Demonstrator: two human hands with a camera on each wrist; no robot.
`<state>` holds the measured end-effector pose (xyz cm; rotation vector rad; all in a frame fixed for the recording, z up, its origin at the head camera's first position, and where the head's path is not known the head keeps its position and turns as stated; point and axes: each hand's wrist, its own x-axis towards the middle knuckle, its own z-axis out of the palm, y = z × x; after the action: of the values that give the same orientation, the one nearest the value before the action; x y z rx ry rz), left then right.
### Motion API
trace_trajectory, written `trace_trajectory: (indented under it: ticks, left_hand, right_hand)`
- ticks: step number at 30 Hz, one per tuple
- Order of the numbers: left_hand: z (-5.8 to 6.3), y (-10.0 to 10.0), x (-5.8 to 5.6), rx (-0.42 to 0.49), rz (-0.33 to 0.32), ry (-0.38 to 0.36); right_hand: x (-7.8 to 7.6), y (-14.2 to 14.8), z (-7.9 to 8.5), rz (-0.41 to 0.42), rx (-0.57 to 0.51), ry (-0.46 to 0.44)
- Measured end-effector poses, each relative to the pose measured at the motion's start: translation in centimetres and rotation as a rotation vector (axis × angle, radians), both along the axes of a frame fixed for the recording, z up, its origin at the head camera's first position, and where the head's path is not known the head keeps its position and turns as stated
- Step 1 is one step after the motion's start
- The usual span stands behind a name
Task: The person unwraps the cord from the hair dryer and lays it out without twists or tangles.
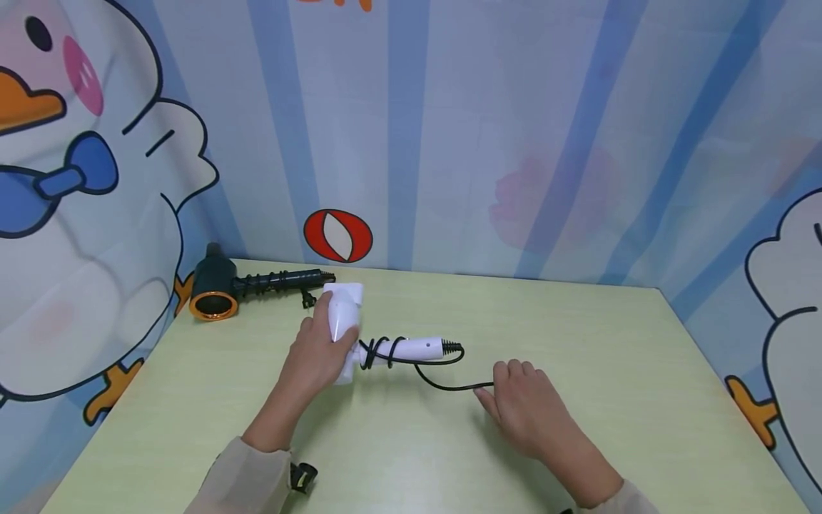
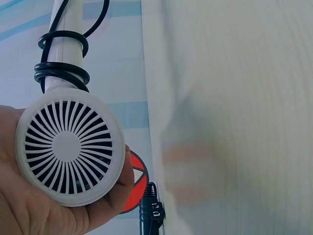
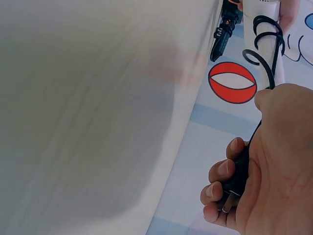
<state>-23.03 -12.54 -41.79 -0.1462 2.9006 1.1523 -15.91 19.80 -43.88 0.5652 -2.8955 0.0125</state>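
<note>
Head view | left hand (image 1: 315,357) is gripping the white hair dryer (image 1: 344,314) just left of centre, right hand (image 1: 526,407) is clutching its plug (image 3: 239,176), near right | cord (image 1: 449,387) is looping round the handle (image 1: 417,348), so imo a hard tug could be cinching it tighter

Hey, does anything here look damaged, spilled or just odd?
Nothing looks spilled or visibly damaged. The white hair dryer in the left hand has its cord wound loosely round the handle, with a length running to the plug in the right hand; that looks like handling, not a fault.
</note>
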Motion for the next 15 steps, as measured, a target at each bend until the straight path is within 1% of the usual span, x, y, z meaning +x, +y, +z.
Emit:
trace_trajectory:
  ticks: [4,9,15]
  left_hand:
    - [0.09,-0.01,0.05,0.001,-0.008,-0.001]
    - [0.19,-0.08,0.12,0.0,-0.016,-0.005]
    - [0.2,-0.2,0.1,0.002,-0.021,-0.012]
  right_hand:
    - [-0.43,0.58,-0.3,-0.011,0.0,-0.003]
    - [-0.93,1.0,-0.55,-0.037,-0.009,-0.039]
    - [-1.03,1.05,-0.44,-0.041,-0.03,-0.045]
